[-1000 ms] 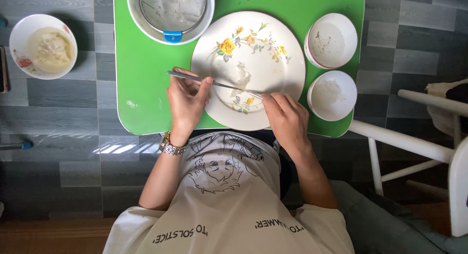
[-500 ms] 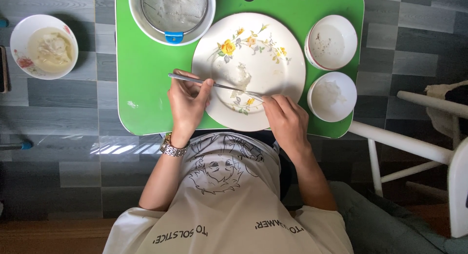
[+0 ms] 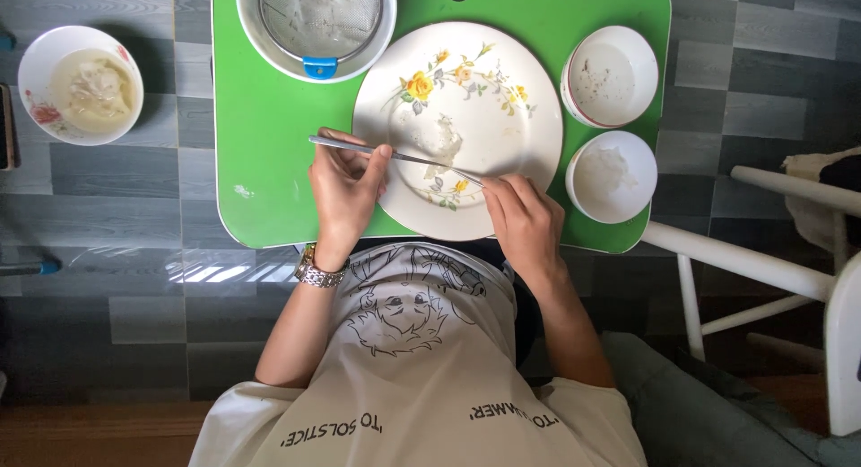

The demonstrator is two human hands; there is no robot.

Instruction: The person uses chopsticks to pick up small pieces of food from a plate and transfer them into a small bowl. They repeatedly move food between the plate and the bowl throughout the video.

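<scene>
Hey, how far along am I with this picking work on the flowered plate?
Partly done, it seems: the two small white bowls each already hold some bits. In hand: your left hand holds long metal tweezers over the flowered plate, and your right hand rests at its rim. Left: a small pale clump on the plate, plus more in the strainer bowl.

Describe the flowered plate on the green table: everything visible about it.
The plate is round, cream-white and glossy, likely ceramic, with yellow-and-orange flower sprays near its top and bottom rim. It lies flat on the green table, between the strainer bowl and two small white bowls. A small pale translucent scrap sits at its centre. The left hand holds thin metal tweezers across it; the right hand rests on its lower right rim.
</scene>
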